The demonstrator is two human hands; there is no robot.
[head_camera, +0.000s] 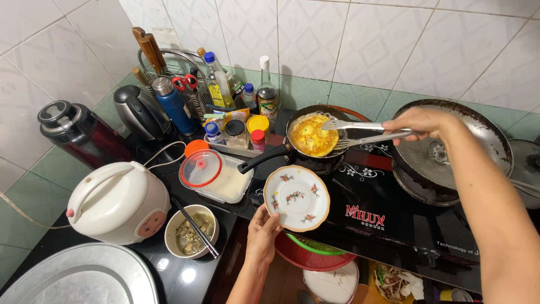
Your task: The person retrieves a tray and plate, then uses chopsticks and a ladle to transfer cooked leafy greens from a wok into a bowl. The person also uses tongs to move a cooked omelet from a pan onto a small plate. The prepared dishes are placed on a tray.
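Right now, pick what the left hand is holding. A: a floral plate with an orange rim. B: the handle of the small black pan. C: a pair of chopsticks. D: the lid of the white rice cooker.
A: the left hand grips the lower edge of the floral plate, holding it in front of the small black pan, whose handle nobody touches.

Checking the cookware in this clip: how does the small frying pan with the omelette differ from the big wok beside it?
The frying pan is small, has a long black handle and holds a yellow omelette; the wok is much wider, shows no such handle and holds only a metal lid. The right hand works two metal spatulas in the frying pan; nothing touches the wok. Both sit on the black stove and look dark and worn.
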